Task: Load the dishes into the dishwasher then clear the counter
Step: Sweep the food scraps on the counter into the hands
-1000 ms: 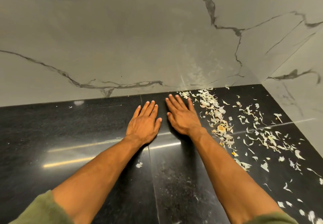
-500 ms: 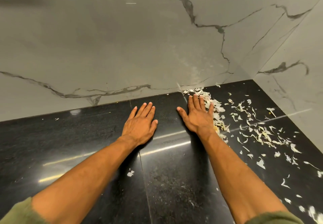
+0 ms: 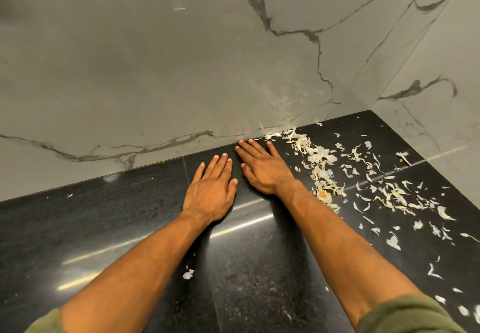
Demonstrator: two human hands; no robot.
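While our left hand (image 3: 211, 192) and right hand (image 3: 265, 169) lie flat, palms down and grasping nothing, on the black counter (image 3: 104, 223), pale peel scraps (image 3: 322, 166) litter it just right of our right hand, reaching the marble wall (image 3: 155, 73).

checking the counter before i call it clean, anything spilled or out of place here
Yes. Pale vegetable peelings are scattered over the right side of the black counter, from the wall corner toward the front edge. One stray flake lies between the forearms. Both the left hand and the right hand rest flat, holding nothing.
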